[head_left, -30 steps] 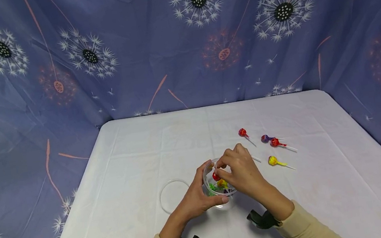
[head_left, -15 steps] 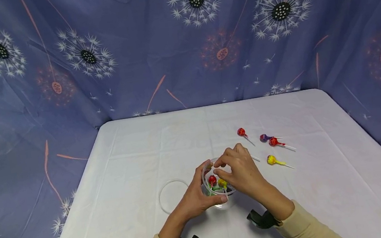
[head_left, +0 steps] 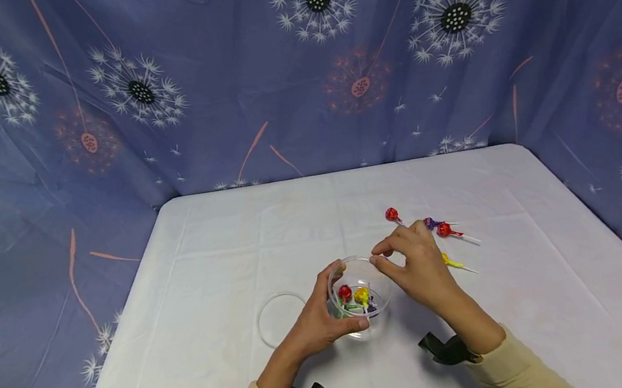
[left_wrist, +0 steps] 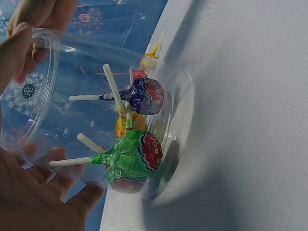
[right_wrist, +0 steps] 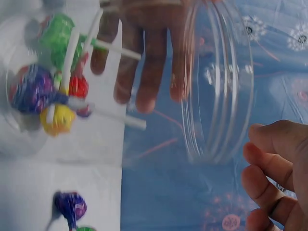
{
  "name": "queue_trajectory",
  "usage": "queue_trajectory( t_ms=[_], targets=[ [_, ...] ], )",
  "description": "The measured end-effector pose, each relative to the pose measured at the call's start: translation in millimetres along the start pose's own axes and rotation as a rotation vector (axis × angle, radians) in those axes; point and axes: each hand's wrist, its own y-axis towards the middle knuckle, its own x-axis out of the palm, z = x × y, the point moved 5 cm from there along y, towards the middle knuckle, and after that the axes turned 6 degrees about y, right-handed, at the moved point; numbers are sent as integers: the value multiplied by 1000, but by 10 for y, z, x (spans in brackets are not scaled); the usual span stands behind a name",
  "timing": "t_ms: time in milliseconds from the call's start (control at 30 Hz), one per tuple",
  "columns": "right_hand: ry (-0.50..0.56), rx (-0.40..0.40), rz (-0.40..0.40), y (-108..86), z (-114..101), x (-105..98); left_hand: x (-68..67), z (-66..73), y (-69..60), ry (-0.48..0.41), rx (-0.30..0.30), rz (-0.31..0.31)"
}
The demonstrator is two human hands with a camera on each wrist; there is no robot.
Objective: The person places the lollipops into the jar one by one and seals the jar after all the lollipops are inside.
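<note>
My left hand grips a clear round jar from its left side, fingers and thumb around the wall; the jar looks tilted. Inside it lie a red lollipop, a yellow one, a green one and a purple one, sticks pointing towards the mouth in the left wrist view. Beside the jar's rim at the right is my right hand, its fingers loosely bent. In the right wrist view nothing shows between the thumb and fingers of this hand.
Beyond my right hand, on the white table, lie a red lollipop, a purple one, another red one and a yellow one, partly covered by the hand. A clear ring-like lid lies left of the jar.
The red lollipop has dropped from my right fingers into the jar. My right hand has moved out of the mouth to the right, over part of the loose lollipops. My left hand stays around the jar.
</note>
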Motion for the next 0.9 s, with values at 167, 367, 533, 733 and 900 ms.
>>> queue_trajectory(
  t_ms=[167, 367, 533, 733, 900],
  targets=[
    [-1, 29, 35, -10, 119, -108, 43, -183, 62, 21, -3, 16],
    [-10, 74, 64, -46, 259, -187, 62, -322, 101, 45, -8, 33],
    [-42, 134, 72, -100, 398, -257, 62, -336, 99, 42, -4, 32],
    [-72, 240, 74, -188, 657, -405, 57, -330, 94, 55, -2, 35],
    [-119, 332, 53, -281, 922, -484, 56, -327, 89, 51, 0, 35]
  ],
)
